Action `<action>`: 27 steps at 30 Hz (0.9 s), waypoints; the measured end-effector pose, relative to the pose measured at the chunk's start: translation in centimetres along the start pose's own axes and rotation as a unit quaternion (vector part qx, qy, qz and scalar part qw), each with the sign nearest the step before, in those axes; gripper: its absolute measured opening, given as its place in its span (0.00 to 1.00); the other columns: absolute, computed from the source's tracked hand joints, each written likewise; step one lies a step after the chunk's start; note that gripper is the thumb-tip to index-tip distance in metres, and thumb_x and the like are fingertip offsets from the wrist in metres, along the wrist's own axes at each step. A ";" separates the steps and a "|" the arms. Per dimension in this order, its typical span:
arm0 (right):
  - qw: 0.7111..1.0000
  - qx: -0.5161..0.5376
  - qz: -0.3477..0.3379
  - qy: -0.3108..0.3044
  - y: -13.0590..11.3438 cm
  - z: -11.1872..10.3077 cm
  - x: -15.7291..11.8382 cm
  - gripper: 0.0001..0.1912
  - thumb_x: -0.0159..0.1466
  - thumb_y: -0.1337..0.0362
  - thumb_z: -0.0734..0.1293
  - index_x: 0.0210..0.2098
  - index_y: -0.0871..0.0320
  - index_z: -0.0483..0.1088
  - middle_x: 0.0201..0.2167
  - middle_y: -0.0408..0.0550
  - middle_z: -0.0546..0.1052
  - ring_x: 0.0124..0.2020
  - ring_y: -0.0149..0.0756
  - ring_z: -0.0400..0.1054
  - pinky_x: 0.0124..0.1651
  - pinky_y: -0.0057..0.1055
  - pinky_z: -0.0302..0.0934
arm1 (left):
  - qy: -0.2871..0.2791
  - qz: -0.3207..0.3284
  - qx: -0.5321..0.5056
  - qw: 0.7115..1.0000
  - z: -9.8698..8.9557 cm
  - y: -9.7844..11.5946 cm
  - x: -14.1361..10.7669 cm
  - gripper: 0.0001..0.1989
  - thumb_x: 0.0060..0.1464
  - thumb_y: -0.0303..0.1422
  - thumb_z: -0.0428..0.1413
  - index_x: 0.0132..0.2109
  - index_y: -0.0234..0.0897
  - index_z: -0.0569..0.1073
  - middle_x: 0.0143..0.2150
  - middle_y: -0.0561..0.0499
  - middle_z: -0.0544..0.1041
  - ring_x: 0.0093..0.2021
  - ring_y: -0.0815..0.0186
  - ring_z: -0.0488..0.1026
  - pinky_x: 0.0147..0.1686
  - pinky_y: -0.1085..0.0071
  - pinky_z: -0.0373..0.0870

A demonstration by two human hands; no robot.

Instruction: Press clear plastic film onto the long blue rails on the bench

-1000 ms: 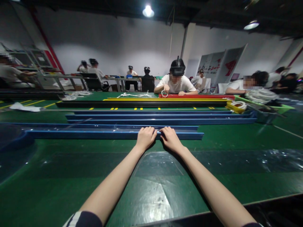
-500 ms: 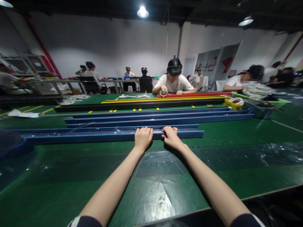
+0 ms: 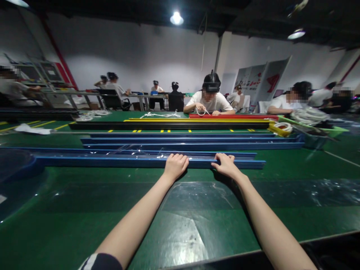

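A green worktable [image 3: 81, 228] carries a long blue channel [image 3: 112, 162], the landmark here, lying crosswise in front of the wearer. On its near side a flat clear plastic strip [image 3: 95, 197] runs roughly parallel; just beyond it lie more blue channels [image 3: 197, 146]. Inside it, glossy transparent film [image 3: 149, 154] catches the light. The left hand [image 3: 176, 165] grasps its near wall, fingers curled over the rim; the right hand [image 3: 225, 164], nearer its right end, pinches the same wall, thumb [image 3: 215, 165] outside. Whether film is caught under the fingers cannot be told. Good handling probably means bracing with the left, pressing evenly with the right, and not twisting the wall.
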State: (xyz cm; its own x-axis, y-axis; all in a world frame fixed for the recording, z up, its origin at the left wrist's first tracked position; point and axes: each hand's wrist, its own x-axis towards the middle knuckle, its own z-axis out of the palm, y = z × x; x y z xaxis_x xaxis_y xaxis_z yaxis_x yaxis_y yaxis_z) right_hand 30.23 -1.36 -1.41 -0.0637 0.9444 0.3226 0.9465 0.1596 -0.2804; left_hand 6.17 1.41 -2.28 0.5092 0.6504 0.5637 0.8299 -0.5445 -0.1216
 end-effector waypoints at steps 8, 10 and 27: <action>1.000 -0.006 -0.007 -0.007 -0.1 -0.1 0.1 0.06 0.56 0.61 0.61 0.30 0.57 0.62 0.36 0.48 0.73 0.40 0.41 0.63 0.42 0.36 0.46 | -0.012 -0.022 0.000 1.000 -0.1 0.2 0.2 0.22 0.62 0.38 0.36 0.32 0.37 0.72 0.31 0.46 0.76 0.34 0.63 0.70 0.35 0.66 0.55; 1.000 -0.008 -0.007 -0.012 -0.1 -0.1 0.1 0.05 0.57 0.62 0.61 0.30 0.57 0.62 0.36 0.48 0.73 0.40 0.41 0.63 0.42 0.36 0.46 | -0.015 -0.026 0.003 1.000 -0.1 0.3 0.2 0.23 0.62 0.38 0.36 0.32 0.37 0.72 0.30 0.46 0.76 0.34 0.63 0.70 0.34 0.66 0.55; 1.000 -0.015 -0.012 -0.023 0.0 0.0 0.2 0.05 0.58 0.62 0.61 0.32 0.57 0.63 0.38 0.49 0.73 0.42 0.42 0.63 0.45 0.39 0.46 | -0.075 -0.080 -0.006 0.994 -0.3 0.4 0.9 0.27 0.62 0.41 0.36 0.33 0.36 0.77 0.33 0.46 0.76 0.36 0.63 0.73 0.33 0.71 0.62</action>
State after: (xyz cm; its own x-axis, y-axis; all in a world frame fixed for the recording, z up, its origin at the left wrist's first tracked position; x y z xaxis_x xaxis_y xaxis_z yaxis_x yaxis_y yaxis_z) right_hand 30.26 -1.20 -1.35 -0.0994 0.9529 0.2864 0.9534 0.1737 -0.2469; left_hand 6.91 1.62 -1.54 0.4007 0.8004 0.4458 0.9003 -0.4342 -0.0297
